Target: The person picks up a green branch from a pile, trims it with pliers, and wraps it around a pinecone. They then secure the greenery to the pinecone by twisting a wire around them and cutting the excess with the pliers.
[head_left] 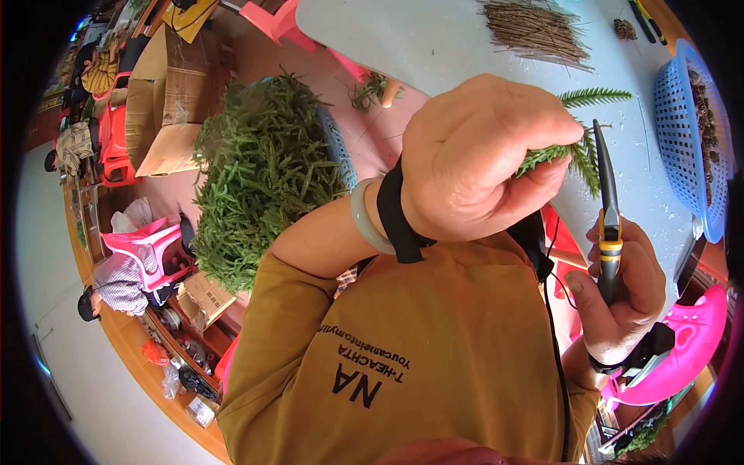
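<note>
My left hand [480, 155], wearing a pale bangle and a black wrist strap, is raised over the table's near edge. Its curled fingers grip green pine sprigs [583, 163], whose needled tips stick out on the right. My right hand [632, 287] is wrapped around the grips of long-nose pliers [610, 205], grey with yellow bands. The pliers point away from me, their narrow jaws beside the sprigs and close to a thin stem end. Whether the jaws touch that stem, I cannot tell. The left hand's fingers hide the sprigs' lower part.
Brown thin sticks [535, 31] lie on the pale table [434, 46], with a pine cone [625, 29] and another hand tool [647, 22] nearby. Right stands a blue basket [670, 116] of cones. Left, green sprigs [263, 178] heap beside a cardboard box [186, 101]. People sit far left.
</note>
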`<action>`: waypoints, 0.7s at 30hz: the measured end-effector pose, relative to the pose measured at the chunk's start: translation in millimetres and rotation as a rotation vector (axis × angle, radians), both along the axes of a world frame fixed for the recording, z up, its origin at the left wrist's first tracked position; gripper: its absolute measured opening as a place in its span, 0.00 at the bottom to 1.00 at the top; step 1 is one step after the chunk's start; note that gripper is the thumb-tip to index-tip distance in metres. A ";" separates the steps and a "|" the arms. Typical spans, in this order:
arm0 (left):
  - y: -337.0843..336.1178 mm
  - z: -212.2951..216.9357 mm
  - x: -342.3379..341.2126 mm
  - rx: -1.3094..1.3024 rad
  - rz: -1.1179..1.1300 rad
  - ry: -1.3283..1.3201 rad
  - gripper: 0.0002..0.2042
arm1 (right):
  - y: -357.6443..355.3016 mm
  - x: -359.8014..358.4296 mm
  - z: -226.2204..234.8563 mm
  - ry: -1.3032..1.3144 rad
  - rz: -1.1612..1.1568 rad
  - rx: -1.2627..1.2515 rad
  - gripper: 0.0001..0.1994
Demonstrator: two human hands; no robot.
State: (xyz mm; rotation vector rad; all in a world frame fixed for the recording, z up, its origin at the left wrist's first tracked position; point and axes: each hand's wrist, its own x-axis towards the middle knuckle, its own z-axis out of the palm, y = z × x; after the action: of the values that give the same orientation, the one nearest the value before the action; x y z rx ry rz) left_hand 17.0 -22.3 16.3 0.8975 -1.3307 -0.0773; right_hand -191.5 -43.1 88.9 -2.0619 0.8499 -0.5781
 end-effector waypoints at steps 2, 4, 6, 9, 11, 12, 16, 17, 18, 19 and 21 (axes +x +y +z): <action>-1.7 -1.2 1.0 -0.033 0.009 -0.012 0.15 | -0.6 0.0 -0.5 -0.005 0.021 0.020 0.13; -2.0 -1.8 1.3 -0.039 0.007 -0.020 0.14 | 0.6 1.9 -4.0 -0.050 0.019 0.056 0.14; -1.9 -2.9 1.7 -0.048 0.005 -0.034 0.14 | 2.4 3.9 -7.2 -0.073 0.020 0.074 0.14; -4.0 -5.4 3.9 -0.099 0.012 -0.082 0.15 | 6.7 6.3 -9.1 -0.070 -0.042 0.077 0.15; -5.5 -7.6 5.7 -0.124 0.012 -0.104 0.15 | 7.2 7.1 -9.1 -0.065 -0.029 0.067 0.15; -5.9 -9.3 6.9 -0.148 0.050 -0.158 0.15 | 7.4 7.5 -9.2 -0.060 -0.014 0.057 0.16; 0.7 -6.8 13.6 -0.176 0.150 -0.353 0.16 | 10.0 7.2 -6.0 -0.071 0.009 0.067 0.16; 4.8 -3.8 16.2 -0.158 0.174 -0.438 0.19 | 11.1 6.9 -5.0 -0.079 0.014 0.077 0.16; 6.3 -1.8 17.5 -0.139 0.198 -0.523 0.21 | 12.7 7.2 -4.5 -0.080 0.011 0.078 0.16; 4.3 -2.3 16.6 -0.138 0.199 -0.524 0.21 | 15.0 7.9 -5.2 -0.080 -0.007 0.102 0.16; -5.4 -4.8 12.6 -0.283 0.302 -0.518 0.15 | 18.6 10.1 -6.2 -0.081 -0.044 0.149 0.16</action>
State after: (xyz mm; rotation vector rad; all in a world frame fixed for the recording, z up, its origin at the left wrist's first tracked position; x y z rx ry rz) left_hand 29.6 -27.7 11.4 0.8956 -1.6112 0.6007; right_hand -181.4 -24.6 82.7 -1.8768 0.8669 -0.6001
